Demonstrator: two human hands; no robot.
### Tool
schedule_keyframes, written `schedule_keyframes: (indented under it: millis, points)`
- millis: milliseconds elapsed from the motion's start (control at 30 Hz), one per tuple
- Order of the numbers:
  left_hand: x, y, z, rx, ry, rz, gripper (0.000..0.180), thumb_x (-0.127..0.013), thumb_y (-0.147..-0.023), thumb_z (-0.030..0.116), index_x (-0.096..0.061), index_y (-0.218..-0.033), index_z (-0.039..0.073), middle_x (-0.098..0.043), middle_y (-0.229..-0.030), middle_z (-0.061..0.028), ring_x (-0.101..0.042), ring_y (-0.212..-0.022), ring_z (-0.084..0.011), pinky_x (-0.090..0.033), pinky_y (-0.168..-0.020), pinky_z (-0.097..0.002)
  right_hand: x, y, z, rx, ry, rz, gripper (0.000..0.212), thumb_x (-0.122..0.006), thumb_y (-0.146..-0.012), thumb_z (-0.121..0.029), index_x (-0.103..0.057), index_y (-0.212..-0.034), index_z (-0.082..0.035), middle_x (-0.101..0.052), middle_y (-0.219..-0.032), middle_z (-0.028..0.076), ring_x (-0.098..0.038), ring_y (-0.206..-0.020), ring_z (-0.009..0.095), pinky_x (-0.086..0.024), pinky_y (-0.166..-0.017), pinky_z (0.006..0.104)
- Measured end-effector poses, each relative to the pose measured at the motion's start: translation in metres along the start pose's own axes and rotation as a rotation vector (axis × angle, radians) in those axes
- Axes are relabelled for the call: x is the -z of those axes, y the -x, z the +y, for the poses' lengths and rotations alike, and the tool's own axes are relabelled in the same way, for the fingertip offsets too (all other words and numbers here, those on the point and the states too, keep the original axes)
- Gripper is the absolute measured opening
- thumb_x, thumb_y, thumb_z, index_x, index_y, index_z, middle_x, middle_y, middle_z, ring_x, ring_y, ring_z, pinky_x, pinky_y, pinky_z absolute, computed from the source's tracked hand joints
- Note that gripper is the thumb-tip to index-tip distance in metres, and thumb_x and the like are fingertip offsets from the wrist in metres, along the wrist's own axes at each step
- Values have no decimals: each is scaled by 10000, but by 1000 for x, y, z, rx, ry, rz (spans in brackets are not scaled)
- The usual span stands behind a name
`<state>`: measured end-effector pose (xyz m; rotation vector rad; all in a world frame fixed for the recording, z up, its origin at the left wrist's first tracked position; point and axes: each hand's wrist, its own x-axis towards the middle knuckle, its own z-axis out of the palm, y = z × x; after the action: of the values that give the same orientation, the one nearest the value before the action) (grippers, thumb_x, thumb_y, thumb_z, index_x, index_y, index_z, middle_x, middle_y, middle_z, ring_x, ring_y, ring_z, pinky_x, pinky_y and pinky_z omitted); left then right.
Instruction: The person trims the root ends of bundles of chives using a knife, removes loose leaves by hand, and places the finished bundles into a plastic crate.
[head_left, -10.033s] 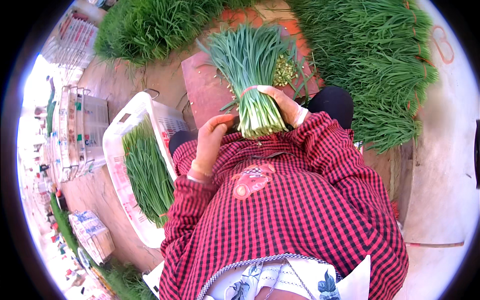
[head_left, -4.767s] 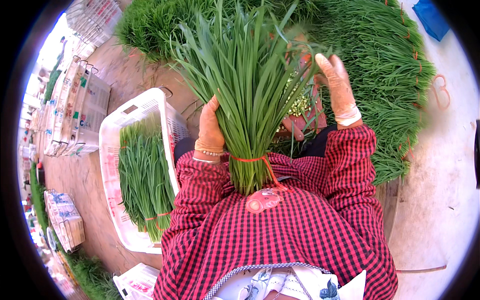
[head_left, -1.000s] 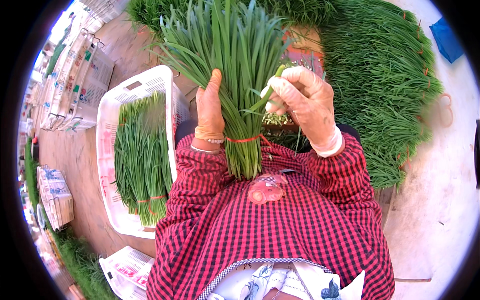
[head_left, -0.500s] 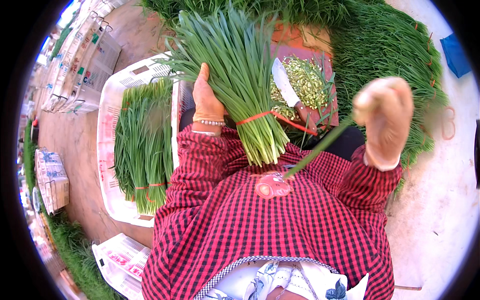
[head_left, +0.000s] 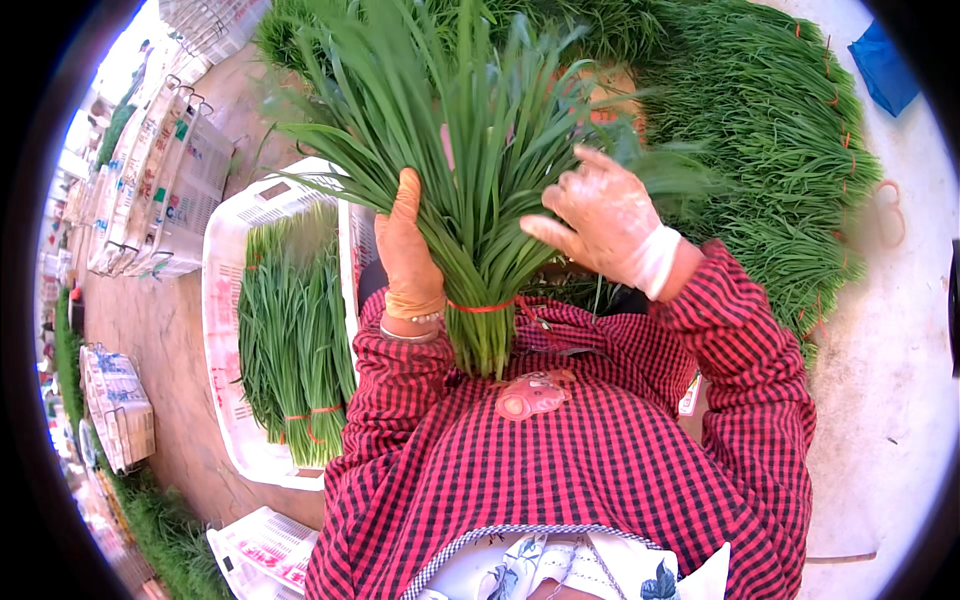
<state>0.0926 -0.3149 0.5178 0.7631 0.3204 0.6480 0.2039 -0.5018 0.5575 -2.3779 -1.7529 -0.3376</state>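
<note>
A large bunch of garlic chives stands over my lap, leaves fanned out away from me and pale stalk ends pointing at my body. An orange-red band ties it near the stalks. My left hand, gloved and with a beaded bracelet at the wrist, is closed round the bunch's left side, thumb up along the leaves. Beside the right side of the leaves is my gloved right hand, thumb and forefinger apart, with nothing visible in it. Some leaf tips near it are blurred by motion.
To the left, a white plastic crate holds several banded chive bunches. Stacked crates stand farther left. Piled chives lie at the far right, near a blue bag. Another white crate is at lower left.
The bunch has turned more upright and its leaves have spread. My right hand has come left from the far right to the leaves; the single leaf it held no longer shows there.
</note>
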Motion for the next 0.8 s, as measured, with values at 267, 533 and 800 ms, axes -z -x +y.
schedule_keyframes:
  millis: [267,533,800]
  points:
    - [17,-2,-16,205,222,-191,510,-489,-1041,352,-467,-1448,47,-604,-1353,-95,-642,-1093,-247,-544,-876,-387,17,36,-16,2,-118,56,393,-696,-849,-440,-617,-763,-65,-569,-711,103,-613,-724,302,-504,-668,417]
    - [-8,12,0,209,280,-387,461,-497,-1046,324,-509,-1401,30,-637,-1277,-83,-641,-1014,-217,-539,-862,-366,16,16,-7,-91,-314,187,250,-627,-914,-307,-662,-928,-60,-621,-961,97,-656,-870,287,-552,-693,412]
    - [5,14,-7,155,190,-287,448,-516,-1042,317,-533,-1378,21,-616,-1315,-91,-602,-1150,-241,-477,-1002,-402,23,-32,-5,-146,-158,137,297,-553,-958,-295,-617,-1108,-47,-632,-1257,103,-679,-993,292,-573,-808,423]
